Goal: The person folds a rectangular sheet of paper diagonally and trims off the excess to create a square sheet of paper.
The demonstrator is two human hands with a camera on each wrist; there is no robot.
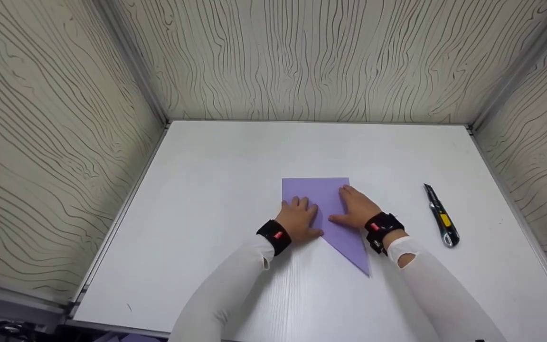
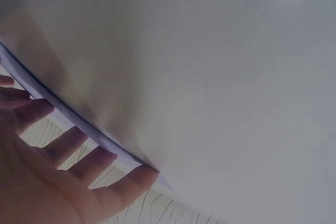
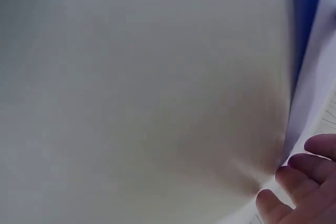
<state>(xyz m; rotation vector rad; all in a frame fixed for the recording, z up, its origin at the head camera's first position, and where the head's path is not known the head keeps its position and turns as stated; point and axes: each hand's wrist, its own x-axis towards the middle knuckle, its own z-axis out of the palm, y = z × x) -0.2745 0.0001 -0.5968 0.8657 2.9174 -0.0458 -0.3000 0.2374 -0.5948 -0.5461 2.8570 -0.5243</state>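
A purple sheet of paper (image 1: 315,188), folded so that its lower edge runs on a slant to a point at the lower right, lies flat on the white table (image 1: 216,190). My left hand (image 1: 297,223) rests on its lower left part with the fingers spread. Along the right edge, my right hand (image 1: 358,209) presses the paper with straight fingers, its thumb pointing inward. In the left wrist view, the fingertips of the left hand (image 2: 68,182) meet the thin edge of the paper. The right wrist view has the right hand's fingertips (image 3: 295,182) at the paper's edge.
To the right on the table lies a black and yellow utility knife (image 1: 442,218), its tip pointing away from me. Wood-patterned panels (image 1: 292,61) enclose the table at the back and both sides.
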